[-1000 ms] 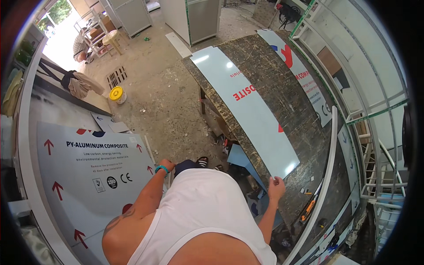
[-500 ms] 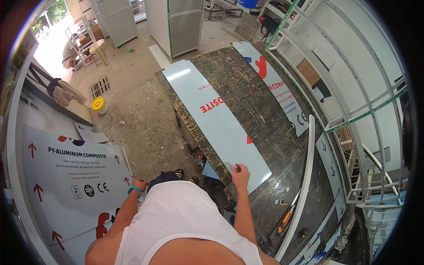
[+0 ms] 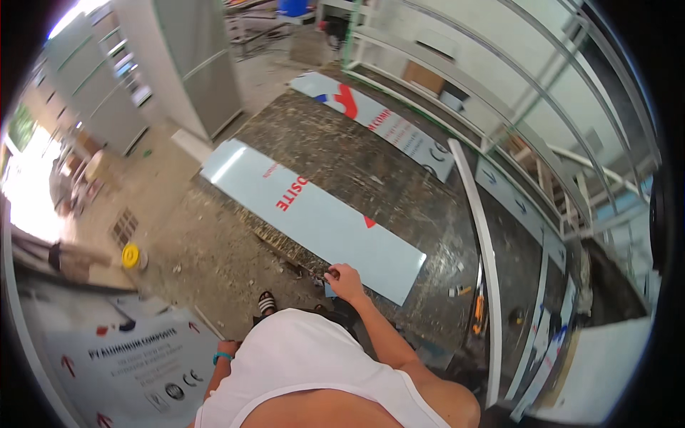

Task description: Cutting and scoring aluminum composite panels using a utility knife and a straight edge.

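A long pale blue-white panel strip (image 3: 321, 221) with red print lies slantwise on a dark, speckled worktable (image 3: 399, 185). My right hand (image 3: 346, 279) rests at the strip's near long edge, close to its right end, right at the table's front edge, with its fingers curled onto that edge. My left hand (image 3: 229, 347), with a teal wristband above it, hangs low at my side and is mostly hidden by my white top. It is next to a big white sheet (image 3: 128, 357) with red arrows that stands at the lower left.
A second printed panel (image 3: 378, 121) lies along the table's far side. A white profile bar (image 3: 485, 271) runs down the right, with an orange knife (image 3: 478, 314) beside it. On the gritty floor are a yellow roll (image 3: 130, 255) and my sandalled foot (image 3: 266, 303). Grey cabinets (image 3: 193, 64) stand behind.
My right hand has moved left from the strip's near end, where it was raised, down onto the strip's near edge. My view has swung right and forward over the table.
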Motion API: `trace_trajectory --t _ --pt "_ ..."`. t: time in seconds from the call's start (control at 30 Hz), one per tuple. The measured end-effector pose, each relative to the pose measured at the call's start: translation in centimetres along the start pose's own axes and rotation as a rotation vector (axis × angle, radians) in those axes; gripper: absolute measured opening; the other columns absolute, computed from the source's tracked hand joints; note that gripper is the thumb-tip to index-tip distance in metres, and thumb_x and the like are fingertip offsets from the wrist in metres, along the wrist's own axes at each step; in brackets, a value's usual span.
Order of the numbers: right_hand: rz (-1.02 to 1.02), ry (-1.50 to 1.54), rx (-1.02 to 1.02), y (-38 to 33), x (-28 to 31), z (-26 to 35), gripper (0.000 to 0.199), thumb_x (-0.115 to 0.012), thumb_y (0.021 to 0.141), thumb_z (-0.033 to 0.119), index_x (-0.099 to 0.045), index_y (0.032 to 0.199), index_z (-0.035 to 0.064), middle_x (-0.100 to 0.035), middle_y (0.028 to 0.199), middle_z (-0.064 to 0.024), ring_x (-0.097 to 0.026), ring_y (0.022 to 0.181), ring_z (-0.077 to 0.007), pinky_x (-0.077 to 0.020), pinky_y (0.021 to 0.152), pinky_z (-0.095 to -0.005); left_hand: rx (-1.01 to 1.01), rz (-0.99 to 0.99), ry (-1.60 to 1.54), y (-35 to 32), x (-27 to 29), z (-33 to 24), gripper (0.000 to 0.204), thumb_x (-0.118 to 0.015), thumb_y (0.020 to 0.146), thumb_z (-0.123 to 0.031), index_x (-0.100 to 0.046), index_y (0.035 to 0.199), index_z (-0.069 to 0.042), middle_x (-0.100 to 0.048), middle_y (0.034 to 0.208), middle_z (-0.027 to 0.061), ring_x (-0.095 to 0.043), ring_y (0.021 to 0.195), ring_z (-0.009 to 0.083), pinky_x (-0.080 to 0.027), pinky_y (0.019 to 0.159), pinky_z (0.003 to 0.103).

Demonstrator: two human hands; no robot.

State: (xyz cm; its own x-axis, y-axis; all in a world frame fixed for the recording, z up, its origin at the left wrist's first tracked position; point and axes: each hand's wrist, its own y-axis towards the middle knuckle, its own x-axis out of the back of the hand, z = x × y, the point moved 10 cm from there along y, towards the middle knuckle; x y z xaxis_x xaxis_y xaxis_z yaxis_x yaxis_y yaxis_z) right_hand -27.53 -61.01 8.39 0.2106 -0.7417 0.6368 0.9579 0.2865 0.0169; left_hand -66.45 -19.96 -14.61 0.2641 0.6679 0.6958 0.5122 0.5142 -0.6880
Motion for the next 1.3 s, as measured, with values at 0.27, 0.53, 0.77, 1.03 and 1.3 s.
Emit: trace_trajectory --t 0.27,0.53,0.77,1.03,1.3 --pt "-0.031 -0.044 -0.103 0.4 -3.3 3.3 0.021 -0.076 0.085 0.019 -0.075 0.096 0.0011 -0.070 0.080 -0.0121 -0.064 0.068 -0.0290 -0.0527 0.067 -0.0371 0.052 0.005 -0.413 7.8 7.3 1.1 0.038 -0.076 0.087 -0.034 -0.079 0.104 -0.001 -0.078 0.090 0.0173 -0.073 0.075 0.0356 -0.056 0.063 0.043" --pt "-0.275 0.057 -0.277 0.9 1.8 -2.3 0.021 -0.078 0.085 0.018 -0.075 0.095 0.0000 -0.073 0.079 -0.0108 -0.066 0.067 -0.0235 -0.0541 0.065 -0.0332 0.133 0.077 -0.516 13.2 10.3 2.6 0.037 -0.077 0.085 -0.034 -0.079 0.100 0.000 -0.077 0.085 0.0172 -0.072 0.072 0.0327 -0.057 0.065 0.041" --pt "-0.458 0.560 -0.526 7.3 14.5 -13.2 0.018 -0.077 0.089 0.020 -0.075 0.093 0.0027 -0.069 0.077 -0.0066 -0.061 0.064 -0.0175 -0.0509 0.059 -0.0312 0.172 0.067 -0.556 12.8 9.3 1.2 0.037 -0.079 0.084 -0.034 -0.079 0.097 0.000 -0.076 0.081 0.0171 -0.071 0.069 0.0301 -0.058 0.066 0.039" --pt "-0.404 0.229 -0.501 21.1 27.4 -22.7 0.028 -0.076 0.092 0.025 -0.065 0.073 0.0068 -0.057 0.068 -0.0074 -0.053 0.060 -0.0188 -0.0475 0.054 -0.0347 0.370 -0.082 -0.476 6.0 4.6 2.5 0.041 -0.081 0.080 -0.039 -0.079 0.096 -0.001 -0.077 0.082 0.0153 -0.071 0.074 0.0318 -0.059 0.075 0.040" --pt "-0.448 -0.116 -0.805 31.1 34.8 -32.0 0.044 -0.075 0.092 0.036 -0.073 0.105 -0.0059 -0.070 0.095 -0.0173 -0.064 0.078 -0.0289 -0.0515 0.069 -0.0397 0.566 -0.169 -0.402 -6.8 3.2 5.6 0.033 -0.081 0.082 -0.032 -0.080 0.093 -0.001 -0.074 0.076 0.0087 -0.066 0.064 0.0251 -0.057 0.069 0.035"
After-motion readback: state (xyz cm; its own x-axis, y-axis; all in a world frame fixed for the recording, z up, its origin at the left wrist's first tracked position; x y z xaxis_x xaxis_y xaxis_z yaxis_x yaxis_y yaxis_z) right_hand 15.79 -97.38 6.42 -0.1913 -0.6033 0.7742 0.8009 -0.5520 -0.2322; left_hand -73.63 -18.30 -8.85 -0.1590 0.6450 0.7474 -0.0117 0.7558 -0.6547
